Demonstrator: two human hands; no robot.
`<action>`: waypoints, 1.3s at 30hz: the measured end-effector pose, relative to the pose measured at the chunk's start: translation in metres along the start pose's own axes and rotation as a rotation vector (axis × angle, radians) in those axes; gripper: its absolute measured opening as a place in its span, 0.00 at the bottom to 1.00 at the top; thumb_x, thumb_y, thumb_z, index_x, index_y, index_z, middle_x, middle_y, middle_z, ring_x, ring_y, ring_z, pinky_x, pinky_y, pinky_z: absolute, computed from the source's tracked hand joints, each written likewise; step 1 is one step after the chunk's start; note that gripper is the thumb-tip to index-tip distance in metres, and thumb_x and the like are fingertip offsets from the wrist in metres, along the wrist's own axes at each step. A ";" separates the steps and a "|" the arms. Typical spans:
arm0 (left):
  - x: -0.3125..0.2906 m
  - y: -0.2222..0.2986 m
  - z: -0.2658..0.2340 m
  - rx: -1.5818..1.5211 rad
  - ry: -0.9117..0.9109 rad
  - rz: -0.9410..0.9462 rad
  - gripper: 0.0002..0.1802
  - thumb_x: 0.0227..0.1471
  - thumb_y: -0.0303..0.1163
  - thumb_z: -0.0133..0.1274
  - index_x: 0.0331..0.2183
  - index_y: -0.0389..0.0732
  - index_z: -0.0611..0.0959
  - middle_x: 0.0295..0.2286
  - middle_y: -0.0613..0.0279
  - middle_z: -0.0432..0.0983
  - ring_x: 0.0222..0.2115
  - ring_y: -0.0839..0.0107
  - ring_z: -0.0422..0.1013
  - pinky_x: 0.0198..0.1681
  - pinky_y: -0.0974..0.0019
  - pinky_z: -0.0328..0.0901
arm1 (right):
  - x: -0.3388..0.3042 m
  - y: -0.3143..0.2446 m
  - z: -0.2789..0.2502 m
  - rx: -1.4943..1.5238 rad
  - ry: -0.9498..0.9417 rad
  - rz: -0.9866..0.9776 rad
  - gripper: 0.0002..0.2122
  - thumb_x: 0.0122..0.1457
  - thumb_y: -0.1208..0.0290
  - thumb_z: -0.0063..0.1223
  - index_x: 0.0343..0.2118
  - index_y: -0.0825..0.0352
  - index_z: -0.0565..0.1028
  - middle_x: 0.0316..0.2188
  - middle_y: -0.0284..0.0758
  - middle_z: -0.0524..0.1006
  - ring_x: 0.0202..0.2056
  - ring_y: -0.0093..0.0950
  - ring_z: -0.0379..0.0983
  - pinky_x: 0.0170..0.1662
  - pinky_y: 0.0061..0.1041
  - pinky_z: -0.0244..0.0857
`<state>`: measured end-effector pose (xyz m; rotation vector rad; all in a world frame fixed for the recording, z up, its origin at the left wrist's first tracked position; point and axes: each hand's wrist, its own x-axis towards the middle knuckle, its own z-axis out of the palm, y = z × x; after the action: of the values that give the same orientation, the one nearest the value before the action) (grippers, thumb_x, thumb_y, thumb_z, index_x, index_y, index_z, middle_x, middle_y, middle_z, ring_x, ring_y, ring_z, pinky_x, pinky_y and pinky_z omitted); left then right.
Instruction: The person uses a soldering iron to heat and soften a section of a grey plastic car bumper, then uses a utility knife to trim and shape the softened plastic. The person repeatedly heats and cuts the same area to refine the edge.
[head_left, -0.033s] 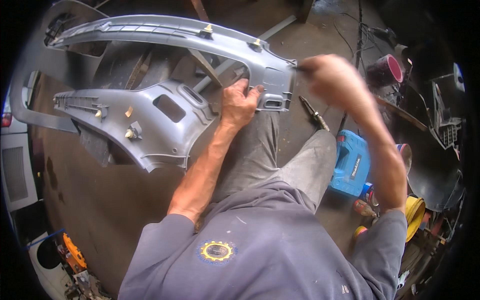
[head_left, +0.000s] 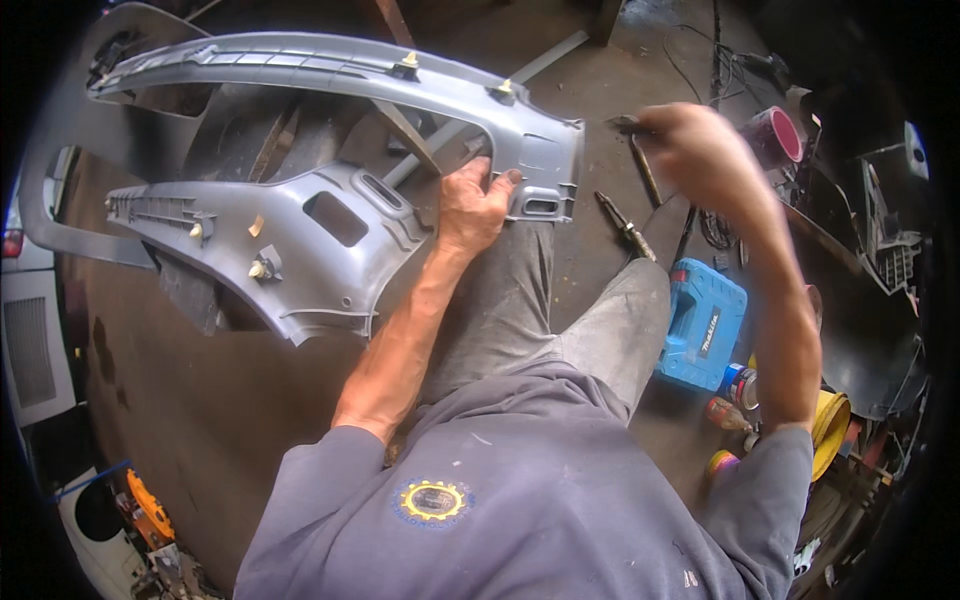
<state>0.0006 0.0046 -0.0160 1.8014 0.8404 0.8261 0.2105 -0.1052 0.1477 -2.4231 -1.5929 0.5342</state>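
Note:
A long grey plastic trim panel (head_left: 450,90) with pale clips arches across the upper left, raised above the floor. My left hand (head_left: 470,208) grips its inner edge near the right end, thumb on the upper face. Just right of that end, apart from it, my right hand (head_left: 700,150) is closed and smeared by motion. A small dark piece (head_left: 625,123) shows at its fingertips; its kind is unclear. Below the long panel lies a second grey trim panel (head_left: 275,218), wider, with a squarish opening and pale clips.
On the floor beside my right leg are a pen-like tool (head_left: 625,228) and a blue tool case (head_left: 705,330). Farther right stand a pink-rimmed bucket (head_left: 775,135), a can (head_left: 740,385) and a yellow roll (head_left: 830,430). Cables (head_left: 735,75) lie at the upper right.
My right hand has moved a little to the right, away from the long panel's end. That end and my left hand have shifted slightly left.

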 end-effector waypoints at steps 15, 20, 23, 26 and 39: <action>-0.026 0.061 -0.021 -0.177 -0.112 -0.220 0.12 0.52 0.32 0.61 0.36 0.32 0.85 0.30 0.54 0.82 0.31 0.70 0.76 0.36 0.67 0.70 | -0.064 0.042 0.167 1.283 0.511 0.259 0.10 0.66 0.71 0.50 0.47 0.68 0.75 0.30 0.28 0.77 0.19 0.10 0.60 0.19 0.15 0.53; -0.030 0.066 -0.016 -0.254 -0.054 -0.162 0.14 0.54 0.35 0.62 0.37 0.32 0.85 0.30 0.52 0.82 0.31 0.70 0.76 0.38 0.66 0.69 | -0.067 0.035 0.169 1.190 0.441 0.145 0.09 0.67 0.74 0.49 0.46 0.69 0.75 0.26 0.24 0.70 0.20 0.10 0.60 0.21 0.13 0.53; -0.035 0.073 -0.016 0.019 -0.017 0.001 0.15 0.55 0.34 0.60 0.39 0.31 0.85 0.32 0.58 0.83 0.33 0.75 0.75 0.40 0.67 0.69 | -0.072 0.032 0.164 1.136 0.478 0.069 0.09 0.66 0.75 0.49 0.47 0.70 0.75 0.28 0.25 0.73 0.23 0.11 0.63 0.25 0.14 0.56; -0.039 0.072 -0.020 -0.199 -0.130 -0.044 0.15 0.56 0.34 0.60 0.41 0.33 0.84 0.34 0.60 0.84 0.35 0.73 0.75 0.42 0.66 0.69 | -0.071 0.035 0.174 1.131 0.510 0.029 0.10 0.66 0.76 0.50 0.47 0.73 0.75 0.34 0.30 0.78 0.33 0.17 0.71 0.36 0.17 0.64; -0.110 0.043 -0.019 0.297 0.123 -0.002 0.38 0.49 0.33 0.64 0.57 0.33 0.66 0.52 0.42 0.68 0.54 0.48 0.66 0.58 0.55 0.63 | -0.133 0.116 0.197 1.234 0.575 0.417 0.12 0.66 0.70 0.48 0.50 0.66 0.75 0.21 0.24 0.70 0.16 0.12 0.60 0.17 0.12 0.51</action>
<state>-0.0660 -0.0910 0.0112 2.0214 1.0906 0.8529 0.1823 -0.2810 -0.0482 -1.6296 -0.2804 0.5552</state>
